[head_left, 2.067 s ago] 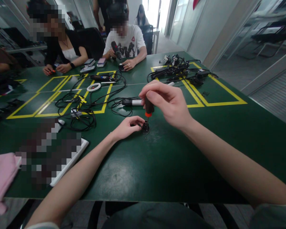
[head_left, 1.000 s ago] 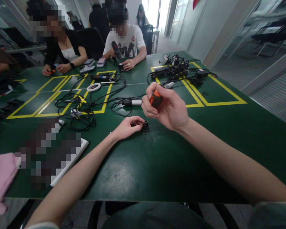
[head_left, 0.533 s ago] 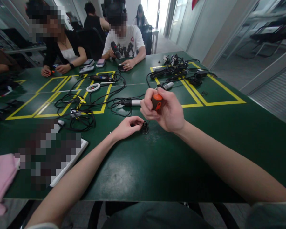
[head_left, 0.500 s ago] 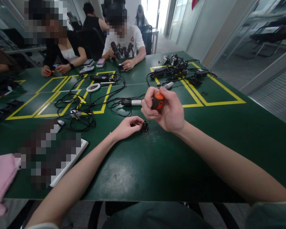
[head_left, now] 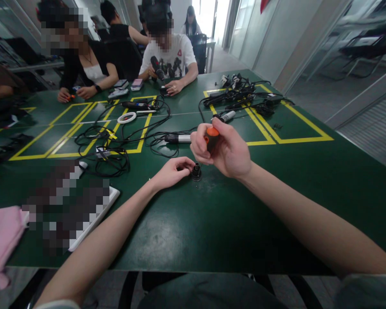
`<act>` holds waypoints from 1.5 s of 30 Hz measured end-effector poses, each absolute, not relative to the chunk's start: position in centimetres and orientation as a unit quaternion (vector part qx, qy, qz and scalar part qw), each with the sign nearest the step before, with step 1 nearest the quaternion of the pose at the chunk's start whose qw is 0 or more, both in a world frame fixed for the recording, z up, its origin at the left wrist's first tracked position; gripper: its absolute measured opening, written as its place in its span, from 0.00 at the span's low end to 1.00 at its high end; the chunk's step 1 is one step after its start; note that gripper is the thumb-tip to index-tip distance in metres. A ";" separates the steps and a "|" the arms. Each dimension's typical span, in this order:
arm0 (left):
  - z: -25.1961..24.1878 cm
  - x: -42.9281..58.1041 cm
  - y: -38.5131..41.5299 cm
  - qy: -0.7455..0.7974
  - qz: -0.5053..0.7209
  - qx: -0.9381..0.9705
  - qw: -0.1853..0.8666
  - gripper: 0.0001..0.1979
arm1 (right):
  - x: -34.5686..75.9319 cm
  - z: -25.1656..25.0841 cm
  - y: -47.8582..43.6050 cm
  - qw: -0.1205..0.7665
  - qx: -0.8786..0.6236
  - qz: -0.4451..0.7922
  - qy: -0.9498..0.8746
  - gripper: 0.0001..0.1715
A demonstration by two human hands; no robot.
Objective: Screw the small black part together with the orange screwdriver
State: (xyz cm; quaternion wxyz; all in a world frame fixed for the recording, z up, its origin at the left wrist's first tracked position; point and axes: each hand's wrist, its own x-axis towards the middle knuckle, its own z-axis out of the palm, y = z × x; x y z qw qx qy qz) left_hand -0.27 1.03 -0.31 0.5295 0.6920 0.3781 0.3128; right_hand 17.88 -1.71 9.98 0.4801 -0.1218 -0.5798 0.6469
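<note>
My right hand (head_left: 233, 150) is wrapped round the orange-and-black handle of a screwdriver (head_left: 212, 136), held upright with its butt end towards me. The hand hides most of the shaft, and I cannot make out where the tip rests. Below and slightly left of it, a small black round part (head_left: 197, 172) with a wide base and a narrow raised neck stands on the green table (head_left: 193, 231). Fingers and thumb of my left hand (head_left: 173, 173) close on the left side of this part.
Black cables (head_left: 116, 165) lie tangled at the left, and a silver-and-black tool (head_left: 180, 139) lies just beyond my hands. More cables and adapters (head_left: 238, 94) are heaped at the back right. A white-edged tray (head_left: 111, 201) sits left of my forearm. Across the table, a person holds a power drill (head_left: 157, 68).
The screwdriver handle has turned a little within my right hand, its orange side patch now facing left. My left hand and the black part stay in place.
</note>
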 end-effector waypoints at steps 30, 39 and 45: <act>0.3 -0.4 0.3 0.367 0.263 0.778 0.437 0.19 | 18.0 9.4 -1.8 0.500 -0.123 0.676 -0.528 0.33; 0.0 -0.1 0.2 0.373 0.275 0.758 0.459 0.17 | 17.6 9.6 -1.5 0.466 -0.126 0.681 -0.550 0.39; 0.2 0.1 0.1 0.366 0.286 0.758 0.458 0.15 | 17.6 9.3 -2.2 0.464 -0.112 0.679 -0.557 0.36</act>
